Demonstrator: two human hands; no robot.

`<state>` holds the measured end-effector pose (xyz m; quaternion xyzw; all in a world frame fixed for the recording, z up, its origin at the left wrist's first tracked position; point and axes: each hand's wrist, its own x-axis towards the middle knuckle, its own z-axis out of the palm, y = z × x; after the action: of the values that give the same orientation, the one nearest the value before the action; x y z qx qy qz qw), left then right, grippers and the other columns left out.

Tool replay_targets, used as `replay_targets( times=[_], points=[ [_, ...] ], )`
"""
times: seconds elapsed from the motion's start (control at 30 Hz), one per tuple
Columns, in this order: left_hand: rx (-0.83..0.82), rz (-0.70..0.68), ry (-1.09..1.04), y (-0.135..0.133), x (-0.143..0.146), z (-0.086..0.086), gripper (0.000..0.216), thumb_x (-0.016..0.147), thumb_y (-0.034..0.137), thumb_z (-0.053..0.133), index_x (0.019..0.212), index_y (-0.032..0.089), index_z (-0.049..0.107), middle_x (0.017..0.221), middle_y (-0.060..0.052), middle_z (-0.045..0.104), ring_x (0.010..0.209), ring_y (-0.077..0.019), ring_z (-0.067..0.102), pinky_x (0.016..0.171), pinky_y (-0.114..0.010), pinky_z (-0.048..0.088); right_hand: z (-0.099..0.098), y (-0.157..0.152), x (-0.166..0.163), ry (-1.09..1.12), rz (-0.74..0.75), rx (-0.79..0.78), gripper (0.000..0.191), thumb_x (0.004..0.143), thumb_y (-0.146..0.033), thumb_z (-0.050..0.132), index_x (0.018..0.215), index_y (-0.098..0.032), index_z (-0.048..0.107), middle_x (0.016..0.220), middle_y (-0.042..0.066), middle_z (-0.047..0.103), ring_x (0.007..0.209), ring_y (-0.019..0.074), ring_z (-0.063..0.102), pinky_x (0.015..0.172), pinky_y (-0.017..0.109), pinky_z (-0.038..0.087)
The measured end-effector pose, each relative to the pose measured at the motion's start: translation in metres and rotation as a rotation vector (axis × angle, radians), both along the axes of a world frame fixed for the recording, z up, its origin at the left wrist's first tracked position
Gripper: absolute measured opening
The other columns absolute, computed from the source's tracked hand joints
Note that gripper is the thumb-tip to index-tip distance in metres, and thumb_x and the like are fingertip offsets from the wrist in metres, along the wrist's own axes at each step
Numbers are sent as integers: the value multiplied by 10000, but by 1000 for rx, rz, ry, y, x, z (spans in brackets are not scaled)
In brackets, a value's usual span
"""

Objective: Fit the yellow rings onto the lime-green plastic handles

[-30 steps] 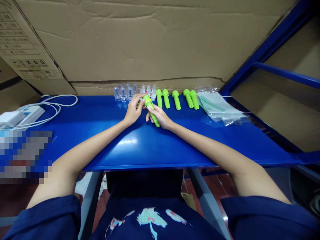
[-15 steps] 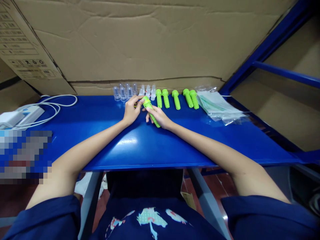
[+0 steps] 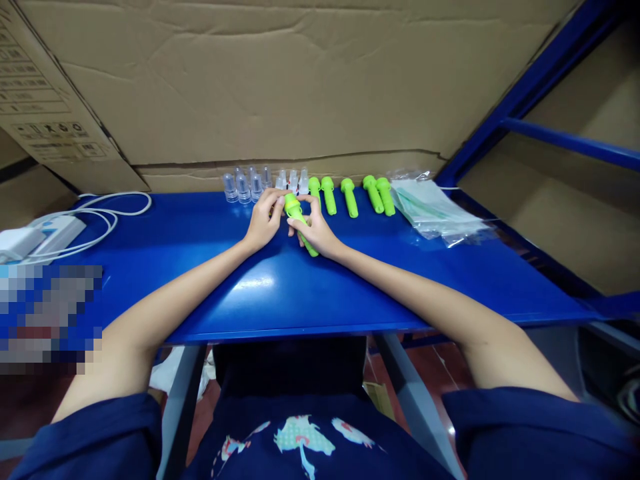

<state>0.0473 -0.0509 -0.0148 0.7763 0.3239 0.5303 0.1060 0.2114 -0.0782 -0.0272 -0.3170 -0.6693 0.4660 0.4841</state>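
A lime-green flashlight-shaped piece (image 3: 293,208) is held tilted over the blue table, its wide head up and to the left. My right hand (image 3: 321,232) is wrapped round its handle. My left hand (image 3: 264,219) has its fingers closed at the head end; what the fingertips do behind it is hidden. Just behind my hands stand several clear domed plastic tubes (image 3: 243,189) and, beside them, a few smaller clear pieces (image 3: 293,181) with reddish spots. More green flashlight-shaped pieces (image 3: 350,198) lie in a row to the right.
Clear plastic bags (image 3: 435,207) lie at the table's right end. On the left are a white power strip (image 3: 63,230) and its looped cable. Cardboard (image 3: 300,87) walls off the back, and a blue metal frame (image 3: 565,140) rises at the right.
My right index finger has risen toward the head of the green piece. The piece stays in both hands, with hardly any shift. The view has moved slightly.
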Motion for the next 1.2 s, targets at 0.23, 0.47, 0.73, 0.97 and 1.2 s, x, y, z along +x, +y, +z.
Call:
replay_targets(
  times=[0.23,0.47,0.73,0.97,1.2],
  points=[
    [8,-19,9,0,0,0,547,1044,583,322,1152,171,666,1114,-131,680,1002,-207,661,834,-340,567,-2,-1,-2,-1,-17,2,517,879,-405,670,1174,-280,264,653,-116,597,358,95,468,334,201,381],
    [-57,-11,-47,6,-2,-7,529,1024,632,335,1258,210,553,1170,-115,651,742,-122,643,776,-303,555,9,4,11,9,-111,29,553,875,-462,692,1189,-287,273,681,-96,605,373,99,464,341,222,383],
    [-87,-54,-50,7,-1,-7,557,1001,664,372,1256,208,565,1154,-120,651,768,-144,654,746,-314,559,13,12,38,-212,-279,263,574,867,-438,727,1264,-247,360,844,24,609,635,189,624,558,320,511],
    [-126,-142,-6,6,2,-7,570,976,698,404,1165,196,598,1103,-108,645,755,-146,665,698,-291,550,6,6,31,-326,-249,388,574,883,-445,701,1306,-228,380,969,66,620,703,214,662,688,372,535],
    [-106,-158,35,-1,2,0,529,1003,655,385,1080,188,621,1066,-101,659,730,-143,667,685,-294,553,6,6,30,-312,-230,401,534,902,-454,668,1289,-228,377,933,53,640,681,215,649,700,383,533]
  ],
)
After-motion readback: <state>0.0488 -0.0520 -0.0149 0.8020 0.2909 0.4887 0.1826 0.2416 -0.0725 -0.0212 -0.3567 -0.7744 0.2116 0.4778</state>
